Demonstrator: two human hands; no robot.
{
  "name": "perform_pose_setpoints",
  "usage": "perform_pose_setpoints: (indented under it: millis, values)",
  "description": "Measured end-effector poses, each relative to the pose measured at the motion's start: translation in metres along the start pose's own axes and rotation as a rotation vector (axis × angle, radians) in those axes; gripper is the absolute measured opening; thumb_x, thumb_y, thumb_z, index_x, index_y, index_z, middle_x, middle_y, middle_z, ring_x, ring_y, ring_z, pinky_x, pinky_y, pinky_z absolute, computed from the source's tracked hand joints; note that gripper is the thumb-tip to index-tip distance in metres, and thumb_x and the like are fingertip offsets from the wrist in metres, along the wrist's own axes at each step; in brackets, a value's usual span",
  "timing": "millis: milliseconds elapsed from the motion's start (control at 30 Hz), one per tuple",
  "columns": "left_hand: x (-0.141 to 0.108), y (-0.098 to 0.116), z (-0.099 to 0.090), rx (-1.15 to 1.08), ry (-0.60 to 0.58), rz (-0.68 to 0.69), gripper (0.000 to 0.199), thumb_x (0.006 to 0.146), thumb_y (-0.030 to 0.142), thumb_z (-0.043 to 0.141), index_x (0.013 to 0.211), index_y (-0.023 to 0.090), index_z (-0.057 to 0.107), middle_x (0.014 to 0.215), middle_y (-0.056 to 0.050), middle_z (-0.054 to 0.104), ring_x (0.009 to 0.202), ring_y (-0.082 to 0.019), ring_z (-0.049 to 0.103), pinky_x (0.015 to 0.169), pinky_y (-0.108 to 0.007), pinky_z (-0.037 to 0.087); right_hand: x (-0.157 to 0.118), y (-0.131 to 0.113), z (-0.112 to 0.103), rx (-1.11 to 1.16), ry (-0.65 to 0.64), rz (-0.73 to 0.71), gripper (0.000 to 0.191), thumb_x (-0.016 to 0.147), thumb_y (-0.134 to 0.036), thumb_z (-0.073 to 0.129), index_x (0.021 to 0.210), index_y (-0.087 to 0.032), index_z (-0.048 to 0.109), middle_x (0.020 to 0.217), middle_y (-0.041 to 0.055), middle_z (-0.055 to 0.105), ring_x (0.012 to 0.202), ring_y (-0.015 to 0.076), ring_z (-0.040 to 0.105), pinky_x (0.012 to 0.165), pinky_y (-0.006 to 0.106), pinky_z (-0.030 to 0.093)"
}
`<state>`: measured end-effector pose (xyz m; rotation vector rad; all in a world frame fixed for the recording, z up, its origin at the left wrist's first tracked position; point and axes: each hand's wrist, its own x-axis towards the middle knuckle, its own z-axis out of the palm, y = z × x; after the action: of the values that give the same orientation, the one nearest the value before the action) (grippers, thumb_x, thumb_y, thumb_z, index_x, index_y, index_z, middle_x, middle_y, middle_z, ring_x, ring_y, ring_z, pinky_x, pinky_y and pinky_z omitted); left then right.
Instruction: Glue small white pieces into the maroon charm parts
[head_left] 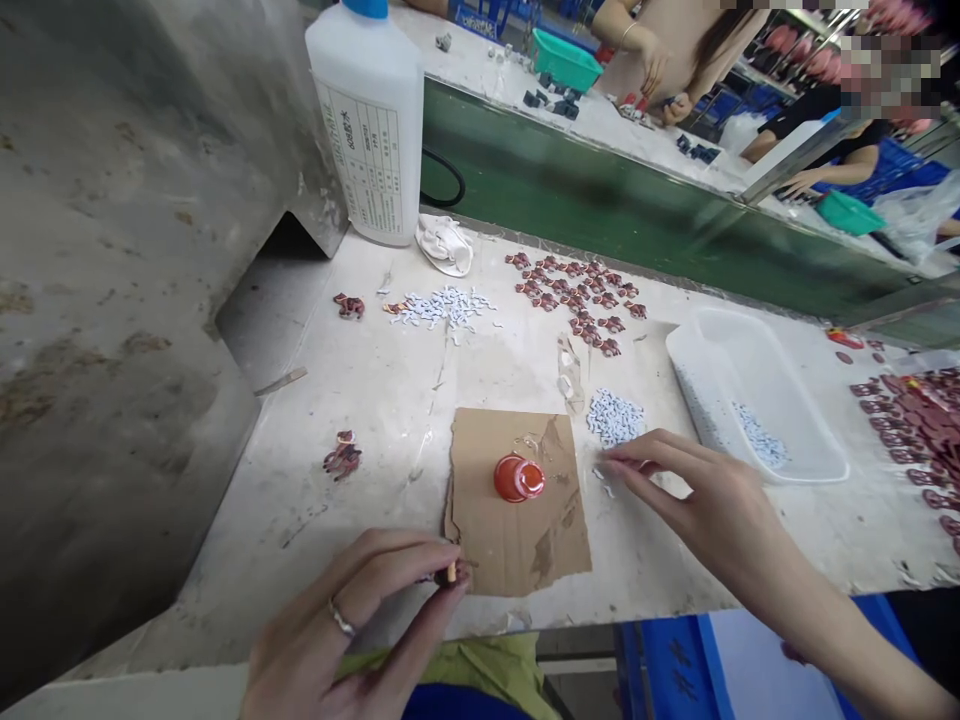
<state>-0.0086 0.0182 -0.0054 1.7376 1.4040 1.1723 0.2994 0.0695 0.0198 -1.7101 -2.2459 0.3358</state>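
Note:
My left hand (367, 610), with a ring on one finger, pinches a small dark reddish-brown figure (452, 574) at the lower left edge of a cardboard piece (487, 540). On the cardboard stands a small red container (517, 478). My right hand (697, 490) reaches in from the right, thumb and fingertips close together beside a pile of tiny pale blue pieces (615, 416); whether a piece is between them is too small to tell. A few loose pieces (602, 482) lie just below those fingertips. A similar brown figure (343, 455) lies to the left on the table.
A large white bottle (371, 130) and a crumpled white cloth (445, 244) stand behind. Rows of brown figures (577, 295), another pale pile (450, 308) and a translucent tray (810, 465) are on the table (375, 400). Metal rises at left; people work beyond the green divider (525, 170).

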Motion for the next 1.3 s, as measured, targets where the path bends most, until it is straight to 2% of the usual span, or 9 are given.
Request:
perform_pose_setpoints:
  millis: [267, 400, 533, 700, 867, 1033, 1133, 1300]
  values:
    - [0.002, -0.007, -0.004, 0.065, -0.004, 0.008, 0.02, 0.095, 0.027, 0.068, 0.113, 0.035, 0.068, 0.103, 0.017, 0.075, 0.087, 0.002, 0.072, 0.095, 0.001, 0.047, -0.007, -0.003, 0.009, 0.045, -0.036, -0.098, 0.014, 0.104, -0.02, 0.058, 0.098, -0.023, 0.07, 0.101, 0.0051, 0.073, 0.087, 0.0202, 0.072, 0.074, 0.034, 0.055]
    - [0.004, -0.003, -0.003, 0.08, 0.021, -0.011, 0.018, 0.094, 0.026, 0.068, 0.11, 0.035, 0.068, 0.103, 0.018, 0.075, 0.088, 0.002, 0.073, 0.091, 0.001, 0.05, -0.001, -0.017, 0.007, 0.086, -0.015, -0.073, 0.009, 0.101, -0.018, 0.062, 0.097, -0.023, 0.068, 0.092, 0.0017, 0.072, 0.08, 0.0166, 0.07, 0.069, 0.03, 0.053]
    - [0.006, -0.001, -0.001, 0.057, -0.006, 0.008, 0.018, 0.095, 0.023, 0.065, 0.108, 0.035, 0.067, 0.102, 0.018, 0.076, 0.088, 0.002, 0.073, 0.088, 0.0, 0.052, 0.01, -0.039, 0.005, 0.23, 0.005, -0.076, 0.01, 0.098, -0.015, 0.066, 0.094, -0.024, 0.068, 0.084, -0.0025, 0.072, 0.075, 0.0122, 0.069, 0.068, 0.025, 0.053]
    - [0.005, -0.002, -0.002, 0.045, -0.021, 0.045, 0.026, 0.095, 0.016, 0.066, 0.115, 0.033, 0.068, 0.106, 0.013, 0.074, 0.091, 0.0, 0.073, 0.089, -0.002, 0.054, 0.018, -0.055, 0.006, 0.381, -0.036, -0.139, 0.022, 0.098, -0.008, 0.064, 0.108, -0.025, 0.073, 0.103, 0.0007, 0.077, 0.09, 0.013, 0.074, 0.077, 0.023, 0.057]
    - [0.003, -0.001, -0.002, 0.04, 0.001, 0.003, 0.028, 0.093, 0.017, 0.068, 0.113, 0.035, 0.07, 0.107, 0.015, 0.077, 0.09, -0.003, 0.076, 0.088, -0.004, 0.057, 0.019, -0.06, 0.007, 0.349, -0.013, -0.168, 0.02, 0.097, -0.006, 0.066, 0.106, -0.022, 0.073, 0.099, 0.0017, 0.079, 0.087, 0.0131, 0.075, 0.077, 0.022, 0.058]
    - [0.003, -0.002, 0.002, 0.026, 0.054, -0.002, 0.027, 0.094, 0.022, 0.068, 0.113, 0.041, 0.07, 0.098, 0.019, 0.078, 0.077, -0.006, 0.077, 0.076, -0.005, 0.06, 0.019, -0.062, 0.008, 0.297, 0.003, -0.205, 0.02, 0.095, -0.004, 0.067, 0.103, -0.02, 0.074, 0.1, 0.0041, 0.078, 0.087, 0.0133, 0.074, 0.077, 0.021, 0.059]
    - [0.003, -0.001, 0.003, 0.038, 0.068, -0.002, 0.022, 0.094, 0.026, 0.07, 0.109, 0.041, 0.071, 0.097, 0.019, 0.079, 0.075, -0.007, 0.077, 0.077, -0.006, 0.061, 0.018, -0.06, 0.009, 0.287, 0.024, -0.218, 0.021, 0.095, -0.003, 0.066, 0.104, -0.02, 0.074, 0.1, 0.0043, 0.078, 0.088, 0.0137, 0.075, 0.077, 0.022, 0.06]
    - [0.005, 0.003, 0.006, -0.02, 0.051, 0.023, 0.028, 0.09, 0.016, 0.072, 0.108, 0.037, 0.07, 0.101, 0.014, 0.079, 0.08, -0.009, 0.078, 0.079, -0.013, 0.065, 0.017, -0.06, 0.009, 0.293, 0.05, -0.21, 0.023, 0.094, -0.003, 0.065, 0.104, -0.022, 0.073, 0.099, 0.0038, 0.078, 0.087, 0.016, 0.075, 0.075, 0.025, 0.061]
